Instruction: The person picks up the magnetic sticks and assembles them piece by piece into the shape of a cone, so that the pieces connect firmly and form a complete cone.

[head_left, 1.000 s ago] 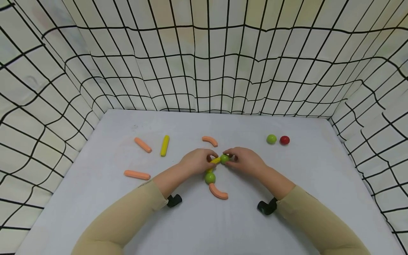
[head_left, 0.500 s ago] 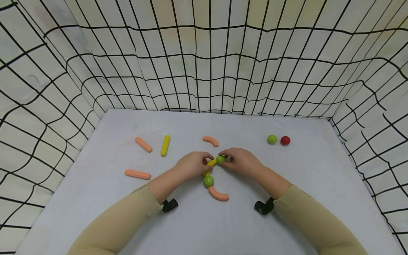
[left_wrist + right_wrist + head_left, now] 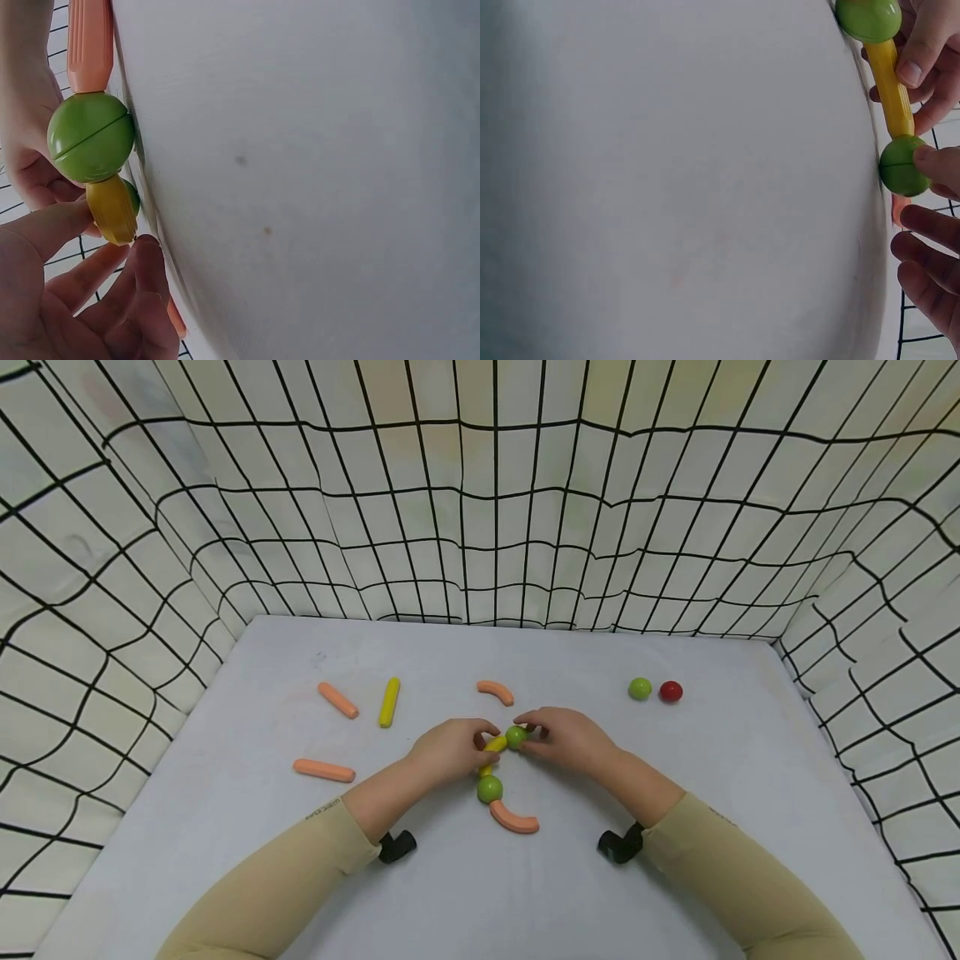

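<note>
A curved yellow stick [image 3: 496, 744] lies between the thumb and fingers of my left hand [image 3: 450, 750], which pinches it. At its far end sits a green ball [image 3: 516, 737], pinched by my right hand [image 3: 568, 737]. In the right wrist view, the yellow stick [image 3: 889, 86] meets the green ball [image 3: 901, 169], and the right thumb presses on that ball. The stick's near end joins a second green ball [image 3: 490, 789], followed by a curved orange stick [image 3: 514, 818]. Fingers hide part of the yellow stick in the head view.
Beyond the hands lies another curved orange stick [image 3: 495, 692]. Leftward are a straight yellow stick [image 3: 389, 702] and two straight orange sticks [image 3: 338, 701]. A loose green ball [image 3: 640, 688] and red ball [image 3: 671, 692] stand back right. Black netting [image 3: 495, 493] surrounds the white table [image 3: 570, 893].
Both hands have shifted slightly left with the yellow stick and the green ball at its end. The nearer green ball has moved slightly towards me. Both grips stay the same.
</note>
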The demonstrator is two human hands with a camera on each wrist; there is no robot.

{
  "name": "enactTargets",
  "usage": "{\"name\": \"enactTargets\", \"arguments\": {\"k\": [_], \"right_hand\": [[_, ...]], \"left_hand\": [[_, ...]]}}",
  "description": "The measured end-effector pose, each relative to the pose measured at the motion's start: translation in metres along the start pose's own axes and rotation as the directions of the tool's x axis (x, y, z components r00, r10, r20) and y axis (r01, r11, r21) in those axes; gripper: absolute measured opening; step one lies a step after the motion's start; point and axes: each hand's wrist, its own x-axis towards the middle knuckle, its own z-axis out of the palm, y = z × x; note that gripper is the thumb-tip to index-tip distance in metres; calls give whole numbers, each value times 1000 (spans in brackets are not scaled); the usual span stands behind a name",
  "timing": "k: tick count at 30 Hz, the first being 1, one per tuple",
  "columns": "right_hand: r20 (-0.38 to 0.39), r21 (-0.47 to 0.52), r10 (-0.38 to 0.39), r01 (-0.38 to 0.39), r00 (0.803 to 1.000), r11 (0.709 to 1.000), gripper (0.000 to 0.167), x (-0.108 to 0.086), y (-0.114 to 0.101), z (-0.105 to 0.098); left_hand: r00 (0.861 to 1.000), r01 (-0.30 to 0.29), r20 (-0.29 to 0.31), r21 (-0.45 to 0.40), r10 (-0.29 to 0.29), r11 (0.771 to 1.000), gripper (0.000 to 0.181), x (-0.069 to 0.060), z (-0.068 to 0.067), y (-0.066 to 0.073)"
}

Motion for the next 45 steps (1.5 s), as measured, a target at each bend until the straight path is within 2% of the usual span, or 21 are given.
{"name": "enactTargets", "arguments": {"k": [9,15,21,25,34,45], "right_hand": [[-16,70,40,-39,999,997,37,7,17,-11],[16,116,88,-89,996,989,41,20,30,-15],[64,182,128,-137,990,974,42,34,36,-18],[97,201,161,-178,982,963,43,47,36,-18],[144,194,178,-204,973,959,45,75,28,-17],[174,165,200,-229,964,959,46,89,18,-18]], "left_hand": [[1000,7,4,21,-7,1000,42,6,0,3],[1000,-13,21,40,12,999,44,11,0,9],[999,-44,31,37,43,998,45,16,2,9],[999,-47,28,37,46,998,43,18,3,8],[998,-63,20,38,62,997,41,21,5,7],[997,-74,19,41,74,996,40,20,2,9]]}}
